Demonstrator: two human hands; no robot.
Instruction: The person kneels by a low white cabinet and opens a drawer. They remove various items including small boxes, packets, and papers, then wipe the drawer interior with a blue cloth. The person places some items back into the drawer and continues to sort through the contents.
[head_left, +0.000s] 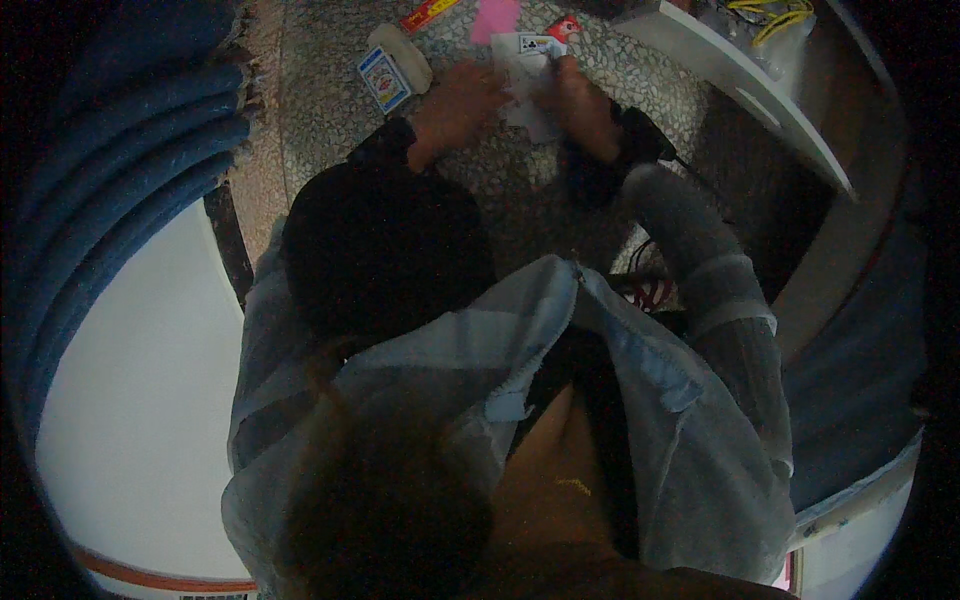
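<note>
Blurred pale playing cards (526, 82) lie on the speckled stone floor (322, 105) between my hands. My left hand (461, 101) reaches in from the left, its fingertips at the left edge of these cards. From the other side my right hand (581, 105) touches or lies over their right edge; whether it grips any is too blurred to tell. Just above my right hand is a face card with a club mark (534, 44). A blue-and-white card box (385, 79) rests against a pale rounded object (405, 56), left of my left hand.
At the top are a red-and-yellow packet (429, 13), a pink piece (495, 19) and a small red packet (565, 28). A curved white panel (757, 82) stands at the right, beyond it a clear bag with yellow cord (772, 22). Blue fabric (150, 120) hangs along the left.
</note>
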